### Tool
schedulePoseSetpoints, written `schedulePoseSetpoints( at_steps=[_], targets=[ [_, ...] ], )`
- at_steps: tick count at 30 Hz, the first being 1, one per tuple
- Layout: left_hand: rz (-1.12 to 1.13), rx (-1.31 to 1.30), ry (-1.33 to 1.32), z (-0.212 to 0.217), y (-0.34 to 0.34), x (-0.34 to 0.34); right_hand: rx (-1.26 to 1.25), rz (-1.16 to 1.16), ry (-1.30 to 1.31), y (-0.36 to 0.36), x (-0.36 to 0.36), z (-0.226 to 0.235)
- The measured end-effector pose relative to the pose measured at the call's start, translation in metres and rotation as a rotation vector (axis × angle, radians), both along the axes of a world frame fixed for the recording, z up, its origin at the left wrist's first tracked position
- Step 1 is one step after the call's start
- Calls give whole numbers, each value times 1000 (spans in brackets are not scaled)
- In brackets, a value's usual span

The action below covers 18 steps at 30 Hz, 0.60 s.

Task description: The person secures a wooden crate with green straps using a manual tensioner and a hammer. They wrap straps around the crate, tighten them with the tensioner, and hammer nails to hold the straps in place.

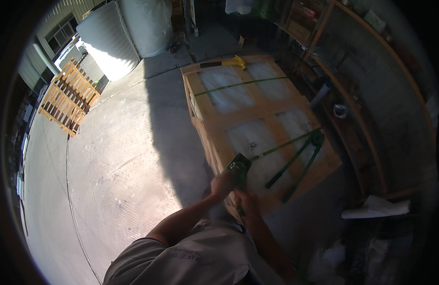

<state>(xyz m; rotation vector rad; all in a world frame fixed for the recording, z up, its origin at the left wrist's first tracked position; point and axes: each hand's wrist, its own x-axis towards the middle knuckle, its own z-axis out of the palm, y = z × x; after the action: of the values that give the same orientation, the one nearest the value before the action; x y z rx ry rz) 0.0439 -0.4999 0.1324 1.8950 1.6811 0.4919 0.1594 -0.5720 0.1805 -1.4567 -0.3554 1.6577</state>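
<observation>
I watch from the head view. The right hand (248,202) is curled closed around the grip of a green hand tool (240,165), just below the middle of the frame. The left hand (221,184) presses against the tool's left side, fingers bent in; I cannot tell whether it grips the body or something beneath it.

The tool sits at the near left edge of a wooden crate (248,114) with pale, film-covered panels. From it a green strap (276,148) runs toward the right of the frame, passing close to a small metal piece (252,145) and reaching the head of a long-handled green tool (317,138), whose handles lie spread over the crate's lower right. A second strap crosses the far half, and a yellow hammer (229,62) lies at the far edge.

My worries: if the strap is tight and slips, the tool could jump back toward the body leaning close behind it. Pulled askew, the strap could bite into the crate's edge or drag the long-handled tool off the right side. The left fingers could be pinched if they are underneath.

Beyond, sunlit floor (119,156) fills the left; slatted pallets stand upper left.
</observation>
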Motion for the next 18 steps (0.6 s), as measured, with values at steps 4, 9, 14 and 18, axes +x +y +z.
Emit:
schedulePoseSetpoints(
  at_steps=[4, 9, 14, 18],
  targets=[
    [75, -32, -61, -8, 1, -13, 371, 197, -471, -10, -8, -23],
    [288, 252, -133, -30, 30, -69, 140, 185, -372, -3, 30, -38],
    [256, -190, -547, -62, -2, -123, -30, -67, 92, 34, 106, -55],
    [155, -307, -815, -58, -57, -137, 257, -201, 0, 66, 134, -84]
  ],
)
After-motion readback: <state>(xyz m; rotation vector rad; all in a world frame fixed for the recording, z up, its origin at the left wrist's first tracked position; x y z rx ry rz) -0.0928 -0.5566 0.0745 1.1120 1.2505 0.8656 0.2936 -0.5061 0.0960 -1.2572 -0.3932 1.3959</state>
